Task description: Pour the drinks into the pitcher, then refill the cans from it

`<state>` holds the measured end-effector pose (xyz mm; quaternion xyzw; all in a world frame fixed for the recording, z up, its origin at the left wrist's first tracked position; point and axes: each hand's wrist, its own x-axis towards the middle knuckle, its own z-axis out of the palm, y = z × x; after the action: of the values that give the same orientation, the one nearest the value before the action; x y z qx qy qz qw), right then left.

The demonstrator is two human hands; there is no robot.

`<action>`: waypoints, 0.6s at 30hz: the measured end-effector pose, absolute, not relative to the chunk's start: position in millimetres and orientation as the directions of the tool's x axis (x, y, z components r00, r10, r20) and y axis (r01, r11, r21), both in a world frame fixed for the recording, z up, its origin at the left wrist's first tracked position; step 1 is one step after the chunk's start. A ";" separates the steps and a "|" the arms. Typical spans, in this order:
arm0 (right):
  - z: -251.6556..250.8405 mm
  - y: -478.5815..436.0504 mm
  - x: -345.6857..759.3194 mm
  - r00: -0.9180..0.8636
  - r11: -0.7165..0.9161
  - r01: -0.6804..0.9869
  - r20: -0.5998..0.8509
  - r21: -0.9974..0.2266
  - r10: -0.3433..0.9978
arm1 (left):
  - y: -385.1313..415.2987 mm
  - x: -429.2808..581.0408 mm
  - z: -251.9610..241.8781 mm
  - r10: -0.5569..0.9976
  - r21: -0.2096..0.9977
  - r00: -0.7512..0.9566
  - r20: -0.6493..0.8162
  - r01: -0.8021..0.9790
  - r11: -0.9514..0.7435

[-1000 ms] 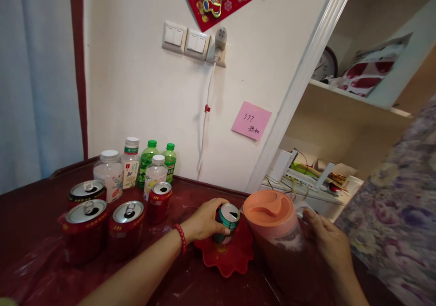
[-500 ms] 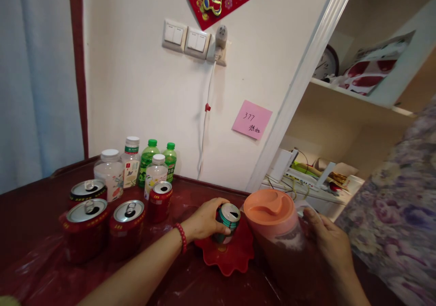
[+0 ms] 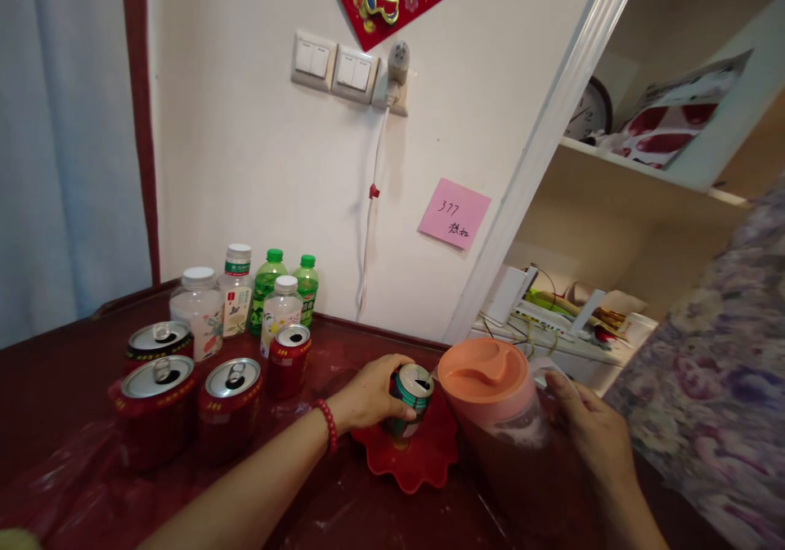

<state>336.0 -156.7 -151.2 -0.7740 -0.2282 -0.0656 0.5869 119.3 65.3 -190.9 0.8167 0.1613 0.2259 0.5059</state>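
My left hand [image 3: 374, 395], with a red bead bracelet at the wrist, is wrapped round a small green drink can [image 3: 412, 399]. The can's top is opened, and it stands upright over a red scalloped dish [image 3: 423, 467]. In my right hand [image 3: 585, 423] is the pale handle of a clear pitcher [image 3: 512, 444] with an orange lid [image 3: 484, 370]. The pitcher is tilted toward the can, and its spout side is close to the can's rim. Whether liquid is flowing cannot be made out.
Several opened red cans [image 3: 230, 407] stand at the left. Behind them are clear bottles with white caps [image 3: 199, 309] and green bottles [image 3: 266, 284] by the wall. A cord [image 3: 368, 239] hangs down the wall. Shelves [image 3: 650, 174] and floral cloth [image 3: 717, 378] are at the right.
The view has shifted very slightly. Both hands, the can and the pitcher keep practically the same places.
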 end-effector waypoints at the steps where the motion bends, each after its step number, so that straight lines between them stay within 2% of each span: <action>1: -150.9 -156.4 335.4 0.888 -0.203 0.429 0.369 -0.880 0.276 | 65.6 119.5 -191.2 0.492 0.898 0.846 0.208 0.034 -0.439; 18: -145.4 -154.7 328.3 0.881 -0.202 0.444 0.384 -0.873 0.277 | 66.4 119.1 -189.7 0.487 0.899 0.849 0.204 0.034 -0.437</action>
<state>328.3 -154.7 -145.4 -0.7718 -0.2334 -0.0712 0.5872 119.1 66.4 -189.7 0.8175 0.1591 0.2236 0.5063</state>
